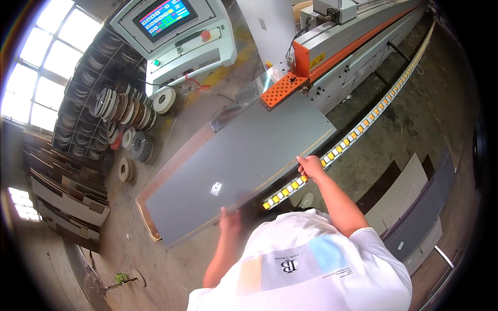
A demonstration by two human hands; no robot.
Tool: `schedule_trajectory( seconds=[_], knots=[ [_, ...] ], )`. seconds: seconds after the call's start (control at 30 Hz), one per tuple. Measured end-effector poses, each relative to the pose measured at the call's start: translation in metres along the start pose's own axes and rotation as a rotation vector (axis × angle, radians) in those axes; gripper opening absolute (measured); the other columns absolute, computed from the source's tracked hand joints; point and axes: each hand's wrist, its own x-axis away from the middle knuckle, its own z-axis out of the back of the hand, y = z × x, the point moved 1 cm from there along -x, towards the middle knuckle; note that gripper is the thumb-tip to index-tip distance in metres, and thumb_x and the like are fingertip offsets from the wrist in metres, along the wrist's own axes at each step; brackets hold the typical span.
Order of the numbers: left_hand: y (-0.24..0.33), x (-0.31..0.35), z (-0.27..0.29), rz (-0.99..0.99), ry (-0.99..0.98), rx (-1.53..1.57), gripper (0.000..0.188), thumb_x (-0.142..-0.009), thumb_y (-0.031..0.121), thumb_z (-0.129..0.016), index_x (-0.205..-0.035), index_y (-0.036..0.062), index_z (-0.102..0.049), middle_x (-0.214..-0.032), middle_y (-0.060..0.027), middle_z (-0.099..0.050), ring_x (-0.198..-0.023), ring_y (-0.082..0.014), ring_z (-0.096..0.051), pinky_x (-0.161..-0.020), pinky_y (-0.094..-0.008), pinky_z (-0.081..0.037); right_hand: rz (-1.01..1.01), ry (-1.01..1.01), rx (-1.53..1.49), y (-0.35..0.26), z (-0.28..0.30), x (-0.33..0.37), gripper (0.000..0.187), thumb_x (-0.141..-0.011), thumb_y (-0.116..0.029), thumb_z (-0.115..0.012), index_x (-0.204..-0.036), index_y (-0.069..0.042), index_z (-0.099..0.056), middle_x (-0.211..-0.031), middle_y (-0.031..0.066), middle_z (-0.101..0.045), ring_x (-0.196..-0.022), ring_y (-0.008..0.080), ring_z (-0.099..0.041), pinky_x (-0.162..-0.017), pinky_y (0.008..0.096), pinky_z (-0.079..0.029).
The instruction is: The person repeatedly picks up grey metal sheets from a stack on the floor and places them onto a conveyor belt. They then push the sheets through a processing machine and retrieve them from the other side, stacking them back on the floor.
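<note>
A long grey panel point(249, 155) lies slantwise in front of me, with a small white label point(216, 188) on its face. Under its left side, the edge of a brown board point(179, 158) shows. My right hand point(311, 167) is closed on the near edge of the panel, thumb on top, its other fingers mostly hidden. At the same edge, further left, is my left hand point(230, 220); its thumb tip reaches the edge, but motion smears the fingers. The panel's far end meets an orange perforated plate point(284, 90) on a long machine point(358, 67).
A roller track point(358, 133) with yellow and white rollers curves along the right. A control console point(181, 46) with a lit screen stands at the back left. Edging rolls point(124, 111) fill a rack beyond. Boards stand stacked at left point(67, 192) and lie at right point(410, 207).
</note>
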Motion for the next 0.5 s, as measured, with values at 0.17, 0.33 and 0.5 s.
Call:
schedule_trajectory(
  seconds=[0.17,0.33,0.5],
  knots=[
    [0.000,-0.013,0.016,0.049,-0.138,0.020,0.037,-0.105,0.041,-0.053,-0.128,0.0123,-0.055,-0.119,-0.0071,-0.067,-0.107,-0.0214,-0.065,-0.088,-0.0350,-0.056,-0.008,0.025,-0.045,-0.002,0.001,-0.001,0.043,-0.100,-0.038,-0.062,-0.075,-0.004,-0.060,-0.066,0.0045,-0.064,-0.048,0.0120,-0.056,-0.042,0.0292,-0.043],
    [-0.002,-0.023,0.014,0.162,-0.132,-0.010,0.033,-0.104,0.041,-0.055,-0.120,0.0134,-0.063,-0.114,-0.0062,-0.070,-0.104,-0.0244,-0.067,-0.087,-0.0419,-0.056,0.015,0.121,-0.091,0.000,0.001,0.002,0.043,-0.100,-0.041,-0.062,-0.076,-0.005,-0.058,-0.065,0.0040,-0.062,-0.048,0.0119,-0.057,-0.042,0.0295,-0.045],
    [-0.004,-0.064,0.053,0.070,-0.568,-0.711,0.033,-0.107,0.037,-0.050,-0.114,0.0065,-0.060,-0.106,-0.0078,-0.067,-0.098,-0.0217,-0.065,-0.085,-0.0378,-0.053,-0.009,0.142,-0.003,-0.012,-0.003,0.007,0.045,-0.100,-0.043,-0.061,-0.078,-0.004,-0.059,-0.067,0.0039,-0.063,-0.050,0.0124,-0.059,-0.043,0.0288,-0.048]
  ],
)
